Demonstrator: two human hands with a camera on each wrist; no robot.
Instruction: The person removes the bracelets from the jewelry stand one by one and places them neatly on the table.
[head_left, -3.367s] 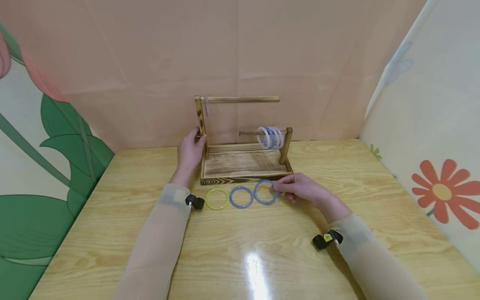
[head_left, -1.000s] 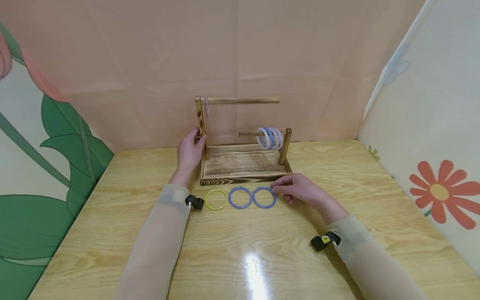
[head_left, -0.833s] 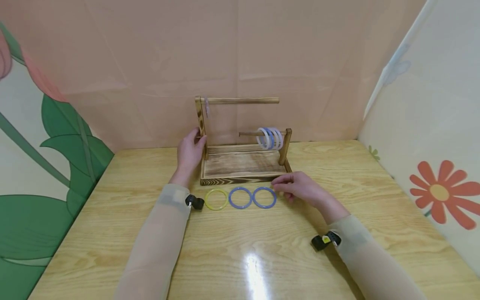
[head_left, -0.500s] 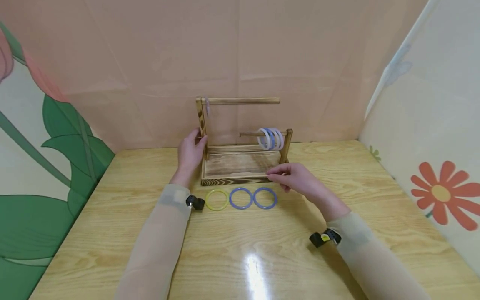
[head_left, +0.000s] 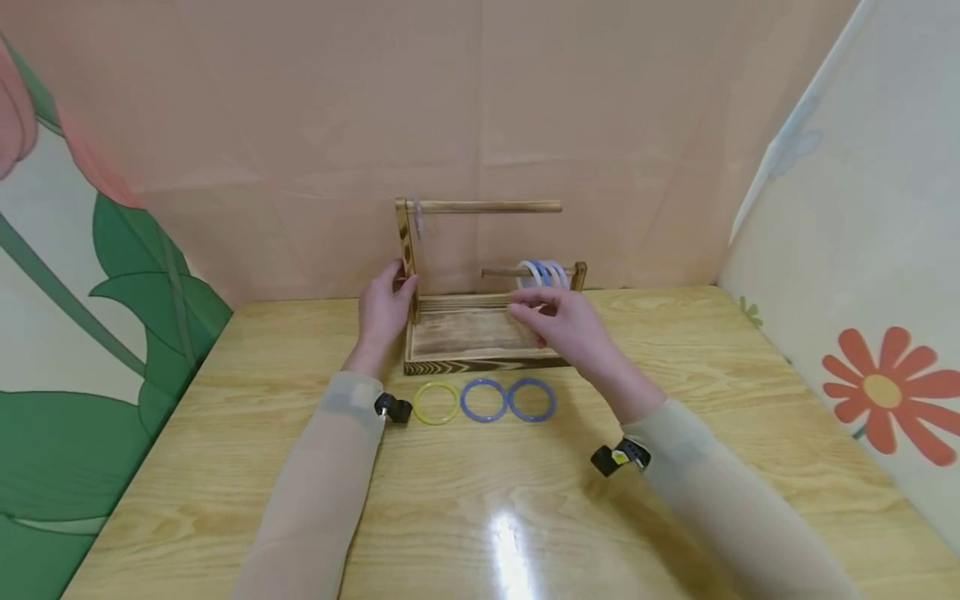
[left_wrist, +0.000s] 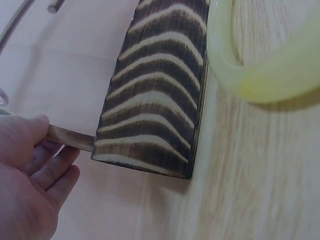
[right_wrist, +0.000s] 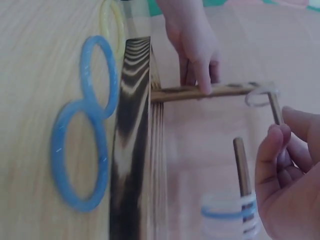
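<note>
Scorched-grain wooden rack [head_left: 480, 333] stood far-centre on the table [head_left: 675, 517]. Left hand [head_left: 381, 310] gripped its tall left post. Right hand [head_left: 564, 323], fingers loosely curled and grasping nothing, hovered near glossy rings [head_left: 546, 272] on the low dowel.

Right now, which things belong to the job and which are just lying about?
In the job: rack, gripped by left hand; rings on its low peg; right hand; three table rings.
Lying about: loop on tall post; table.
</note>
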